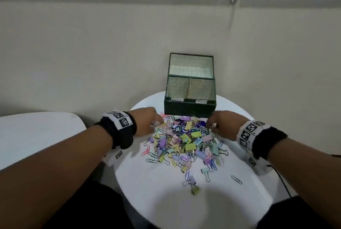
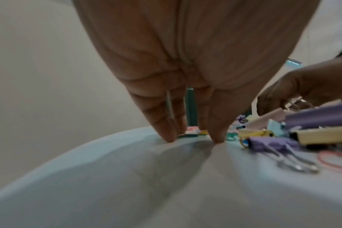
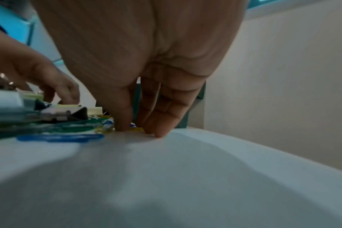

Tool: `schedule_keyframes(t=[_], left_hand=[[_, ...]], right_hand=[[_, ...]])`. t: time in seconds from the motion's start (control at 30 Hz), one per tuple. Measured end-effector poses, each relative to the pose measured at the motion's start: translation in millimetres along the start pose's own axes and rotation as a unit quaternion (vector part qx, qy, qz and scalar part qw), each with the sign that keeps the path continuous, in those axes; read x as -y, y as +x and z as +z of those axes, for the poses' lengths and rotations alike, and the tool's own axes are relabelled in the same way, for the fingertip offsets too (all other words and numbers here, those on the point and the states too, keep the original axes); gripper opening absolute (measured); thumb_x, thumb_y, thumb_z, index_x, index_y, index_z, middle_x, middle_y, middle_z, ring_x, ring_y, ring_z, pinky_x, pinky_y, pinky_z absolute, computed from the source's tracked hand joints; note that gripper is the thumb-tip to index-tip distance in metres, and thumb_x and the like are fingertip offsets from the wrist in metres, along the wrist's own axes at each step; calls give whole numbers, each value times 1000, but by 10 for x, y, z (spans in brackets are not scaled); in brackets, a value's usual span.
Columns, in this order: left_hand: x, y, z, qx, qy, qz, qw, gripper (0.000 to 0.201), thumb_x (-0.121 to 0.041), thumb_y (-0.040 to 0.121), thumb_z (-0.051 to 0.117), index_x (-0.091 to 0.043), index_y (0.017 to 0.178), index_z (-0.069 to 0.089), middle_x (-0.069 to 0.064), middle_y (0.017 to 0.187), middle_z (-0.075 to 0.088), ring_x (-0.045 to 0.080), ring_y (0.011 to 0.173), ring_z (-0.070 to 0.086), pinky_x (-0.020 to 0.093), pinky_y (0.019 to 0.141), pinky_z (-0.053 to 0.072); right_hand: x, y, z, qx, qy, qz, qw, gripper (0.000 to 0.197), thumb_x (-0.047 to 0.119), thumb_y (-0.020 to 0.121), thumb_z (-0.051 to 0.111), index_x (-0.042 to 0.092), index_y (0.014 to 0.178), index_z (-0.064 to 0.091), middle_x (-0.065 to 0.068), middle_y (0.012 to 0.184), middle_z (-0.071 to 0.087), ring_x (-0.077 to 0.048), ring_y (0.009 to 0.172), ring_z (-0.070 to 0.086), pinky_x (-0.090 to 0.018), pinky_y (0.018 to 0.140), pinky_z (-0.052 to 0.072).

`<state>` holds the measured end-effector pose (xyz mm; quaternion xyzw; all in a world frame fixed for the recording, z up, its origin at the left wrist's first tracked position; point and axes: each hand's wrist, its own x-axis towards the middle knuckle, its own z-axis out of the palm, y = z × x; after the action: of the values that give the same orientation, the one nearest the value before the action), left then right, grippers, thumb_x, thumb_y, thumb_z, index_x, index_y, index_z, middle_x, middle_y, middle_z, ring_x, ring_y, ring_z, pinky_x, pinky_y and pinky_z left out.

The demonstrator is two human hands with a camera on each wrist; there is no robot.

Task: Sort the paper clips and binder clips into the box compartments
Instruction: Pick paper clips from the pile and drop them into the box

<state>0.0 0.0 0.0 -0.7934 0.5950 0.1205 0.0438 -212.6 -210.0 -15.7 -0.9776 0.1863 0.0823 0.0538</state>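
Note:
A heap of pastel binder clips and coloured paper clips (image 1: pixel 184 142) lies in the middle of the round white table (image 1: pixel 184 210). Behind it stands a dark green box (image 1: pixel 190 107) with its lid up, and both the left compartment (image 1: pixel 177 88) and the right compartment (image 1: pixel 200 88) look bare. My left hand (image 1: pixel 156 122) (image 2: pixel 193 137) is at the heap's far left corner, straight fingertips (image 2: pixel 170 138) down on the table among small paper clips. My right hand (image 1: pixel 210 126) (image 3: pixel 140 130) touches the table at the far right corner, over a yellow paper clip (image 3: pixel 136 128).
Stray pieces lie nearer me: a purple binder clip (image 1: pixel 192 179), a yellow-green one (image 1: pixel 195 190) and a lone paper clip (image 1: pixel 236 179). A second white table (image 1: pixel 36 136) stands at the left. A black cable (image 1: pixel 280 179) runs off the right edge. A beige wall rises close behind the box.

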Motion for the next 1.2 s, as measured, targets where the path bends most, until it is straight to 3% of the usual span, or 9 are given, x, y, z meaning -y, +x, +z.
schedule_keyframes(t=[0.2,0.37,0.5,0.6,0.67,0.8,1.0,1.1,1.2], left_hand=[[-191,45,-42,8,2,-8,1000,56,-18,94,57,-30,147,43,3,129,55,24,115,56,29,94,42],[-226,28,-6,-8,10,-27,1000,18,-18,93,58,-25,107,68,-4,109,65,16,97,58,25,83,44],[-121,-50,-108,-25,-5,-38,999,9,-24,92,62,-23,100,67,-8,95,66,13,85,56,22,72,40],[-35,-52,-247,-54,-154,-49,985,4,-23,89,70,-21,87,67,-9,77,68,12,72,66,24,69,52],[-53,-17,-396,-70,-301,-39,950,8,-18,87,74,-15,83,68,-1,73,70,12,67,68,28,69,60],[-264,218,-736,-90,-432,-24,897,9,-10,87,73,-7,85,65,9,76,71,17,69,68,32,75,61],[-659,667,-848,-143,-506,-47,849,7,-1,88,69,-3,88,63,12,76,67,16,61,65,30,67,62],[-750,798,-762,-155,-496,-61,852,9,-9,90,70,-1,93,68,19,90,73,25,76,71,37,78,62],[-730,775,-732,-170,-419,-72,889,11,-14,92,68,-10,102,71,12,92,75,18,72,71,29,75,61]], right_hand=[[147,15,-8,13,57,25,998,34,17,96,62,34,125,67,9,116,63,-12,96,63,-28,89,52],[271,-1,-75,39,85,39,995,18,2,89,56,17,85,65,0,83,69,-14,70,62,-25,70,55],[259,-47,-253,4,111,4,994,23,7,88,54,26,77,57,11,78,62,-11,72,57,-19,65,49],[175,-42,-429,-66,211,-2,975,23,5,89,57,26,79,58,10,79,64,-8,67,58,-15,60,46],[106,24,-564,-128,259,16,957,16,4,88,58,19,83,61,4,83,66,-11,70,60,-17,60,47],[15,247,-785,-205,317,71,923,8,5,86,62,12,85,65,-4,82,68,-19,73,63,-35,71,57],[7,437,-916,-225,286,85,928,17,3,84,62,19,76,63,3,78,66,-19,75,64,-25,64,50],[-19,419,-908,-207,249,83,942,15,9,86,65,23,81,67,3,87,71,-18,81,67,-26,73,52],[-53,242,-848,-245,220,70,942,12,13,90,63,23,89,70,9,89,68,-10,80,62,-20,70,44]])
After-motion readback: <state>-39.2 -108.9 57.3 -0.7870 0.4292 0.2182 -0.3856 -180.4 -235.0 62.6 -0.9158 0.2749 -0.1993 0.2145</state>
